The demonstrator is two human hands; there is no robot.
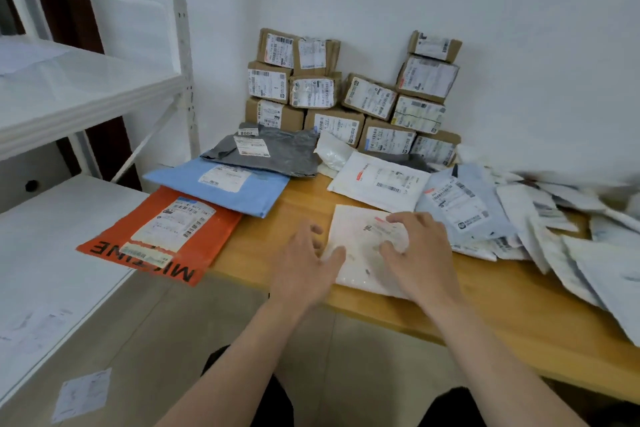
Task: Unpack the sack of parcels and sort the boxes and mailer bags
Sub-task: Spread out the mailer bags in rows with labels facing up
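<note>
A white mailer bag (360, 246) lies flat near the front edge of the wooden table (519, 308). My right hand (419, 250) rests on top of it with its fingers spread and slightly curled. My left hand (304, 260) touches the bag's left edge with the thumb against it and the fingers relaxed. Brown cardboard boxes (346, 94) with labels are stacked against the wall at the back. An orange mailer (166, 236), a blue mailer (225, 184) and a grey mailer (273, 149) lie overlapping on the left. Another white mailer (381, 180) lies behind the one under my hands.
A loose heap of white and pale blue mailer bags (540, 218) covers the table's right side. A white metal shelf rack (86, 87) stands to the left, its lower shelf (52, 253) level with the table. Tiled floor shows below.
</note>
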